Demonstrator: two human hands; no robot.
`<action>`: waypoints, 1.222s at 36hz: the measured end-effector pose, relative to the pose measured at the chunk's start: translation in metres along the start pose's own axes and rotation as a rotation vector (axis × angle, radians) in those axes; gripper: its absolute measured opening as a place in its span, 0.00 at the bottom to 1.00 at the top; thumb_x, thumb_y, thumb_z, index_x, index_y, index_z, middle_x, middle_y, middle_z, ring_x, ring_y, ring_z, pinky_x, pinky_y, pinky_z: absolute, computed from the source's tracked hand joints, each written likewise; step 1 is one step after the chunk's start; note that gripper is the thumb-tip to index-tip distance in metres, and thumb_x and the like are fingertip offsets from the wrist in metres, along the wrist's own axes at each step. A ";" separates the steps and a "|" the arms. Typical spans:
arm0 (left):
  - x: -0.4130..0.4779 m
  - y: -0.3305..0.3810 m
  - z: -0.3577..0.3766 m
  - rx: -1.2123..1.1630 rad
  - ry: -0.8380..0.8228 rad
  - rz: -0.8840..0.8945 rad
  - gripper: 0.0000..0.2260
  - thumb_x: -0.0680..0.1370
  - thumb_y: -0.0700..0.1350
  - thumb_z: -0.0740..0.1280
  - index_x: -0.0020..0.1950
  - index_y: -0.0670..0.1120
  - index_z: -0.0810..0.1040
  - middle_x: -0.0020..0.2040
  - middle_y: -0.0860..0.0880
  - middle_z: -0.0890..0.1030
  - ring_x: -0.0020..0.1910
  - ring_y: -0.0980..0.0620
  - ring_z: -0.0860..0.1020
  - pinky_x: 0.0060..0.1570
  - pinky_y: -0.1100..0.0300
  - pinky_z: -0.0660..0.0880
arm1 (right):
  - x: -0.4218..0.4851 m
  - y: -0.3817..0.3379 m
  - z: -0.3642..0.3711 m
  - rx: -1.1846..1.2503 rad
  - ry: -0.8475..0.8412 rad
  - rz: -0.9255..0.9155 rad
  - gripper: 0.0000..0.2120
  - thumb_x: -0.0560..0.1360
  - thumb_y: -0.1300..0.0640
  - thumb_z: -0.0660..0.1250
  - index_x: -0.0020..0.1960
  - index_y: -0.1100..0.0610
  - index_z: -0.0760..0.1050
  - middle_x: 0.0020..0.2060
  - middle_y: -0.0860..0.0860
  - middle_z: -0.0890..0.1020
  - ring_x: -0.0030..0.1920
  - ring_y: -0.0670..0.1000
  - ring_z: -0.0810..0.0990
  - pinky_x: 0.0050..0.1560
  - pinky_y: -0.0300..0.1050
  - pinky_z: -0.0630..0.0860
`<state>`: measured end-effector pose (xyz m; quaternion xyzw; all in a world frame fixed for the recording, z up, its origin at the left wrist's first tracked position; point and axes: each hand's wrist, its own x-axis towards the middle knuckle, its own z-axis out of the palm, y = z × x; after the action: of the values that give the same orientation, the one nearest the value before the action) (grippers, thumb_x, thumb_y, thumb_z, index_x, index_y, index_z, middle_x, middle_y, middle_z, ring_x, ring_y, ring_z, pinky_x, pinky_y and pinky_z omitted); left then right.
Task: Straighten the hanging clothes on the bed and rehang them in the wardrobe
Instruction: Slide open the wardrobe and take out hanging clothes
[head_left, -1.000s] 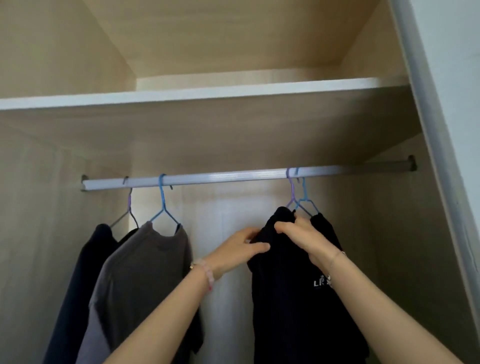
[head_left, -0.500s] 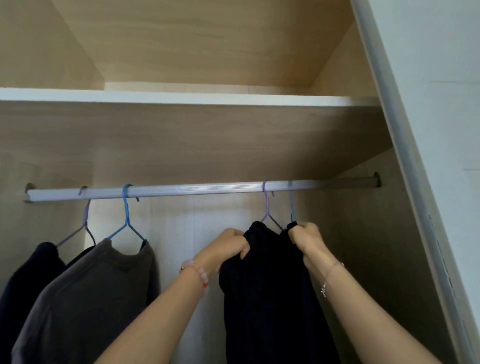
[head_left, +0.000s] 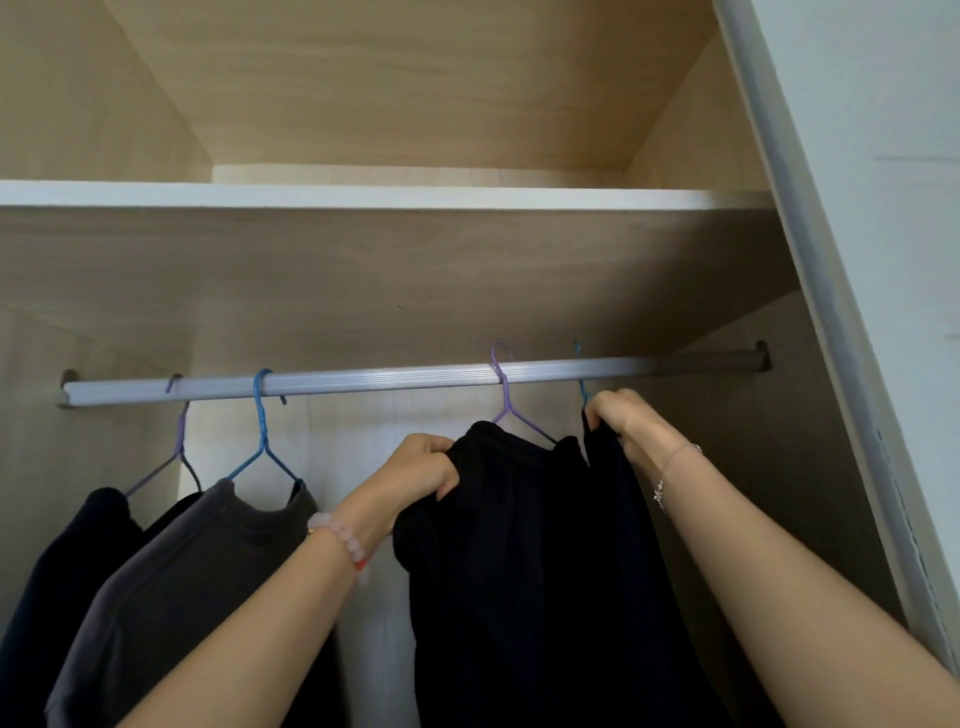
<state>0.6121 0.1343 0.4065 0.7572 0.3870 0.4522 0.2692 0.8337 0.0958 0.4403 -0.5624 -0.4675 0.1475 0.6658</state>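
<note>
Both hands are clamping black garments on the rail (head_left: 395, 382): left hand (head_left: 423, 470) gripping the purple-hanger garment (head_left: 509, 545), right hand (head_left: 621, 415) pinching the neighbouring black one (head_left: 605, 467) just rightward.

Soft, even daylight fills the wardrobe from the open front and from the right, where the pale door panel (head_left: 883, 208) looks washed and bright. The white shelf edge (head_left: 363, 197) catches the most light; beneath it the shelf underside (head_left: 415, 270) falls into a broad shadow that deepens toward the right corner. The hanging rail (head_left: 389, 378) shows a thin, pale sheen along its ribs, fading to dull grey at its right end. The black garment (head_left: 519, 571) is underexposed, its folds nearly lost. Focus is fair overall, slightly soft with compression smear. Wide-angle distortion slants the door edge and tilts the side walls.
</note>
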 end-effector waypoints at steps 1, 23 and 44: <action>-0.001 -0.002 -0.003 0.006 0.007 -0.003 0.16 0.69 0.22 0.55 0.31 0.40 0.73 0.28 0.46 0.67 0.28 0.48 0.68 0.23 0.68 0.60 | 0.001 0.001 0.002 -0.013 -0.014 0.006 0.09 0.69 0.73 0.56 0.33 0.63 0.66 0.31 0.58 0.69 0.29 0.54 0.68 0.29 0.39 0.63; -0.057 -0.031 -0.010 -0.074 0.097 0.023 0.24 0.70 0.21 0.56 0.43 0.48 0.81 0.41 0.45 0.79 0.38 0.48 0.75 0.32 0.62 0.67 | -0.054 0.071 0.012 0.002 -0.121 0.138 0.08 0.66 0.72 0.58 0.33 0.61 0.65 0.31 0.56 0.68 0.31 0.53 0.67 0.30 0.39 0.62; -0.394 -0.222 0.080 -0.373 0.067 -0.513 0.30 0.57 0.44 0.81 0.58 0.46 0.81 0.47 0.57 0.90 0.47 0.62 0.87 0.46 0.71 0.81 | -0.317 0.293 -0.020 0.052 -0.852 0.341 0.11 0.76 0.66 0.63 0.56 0.61 0.79 0.51 0.55 0.84 0.46 0.47 0.83 0.49 0.36 0.78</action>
<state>0.4926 -0.0735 0.0151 0.5572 0.4843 0.4575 0.4957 0.7818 -0.0503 0.0374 -0.5036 -0.5964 0.4849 0.3944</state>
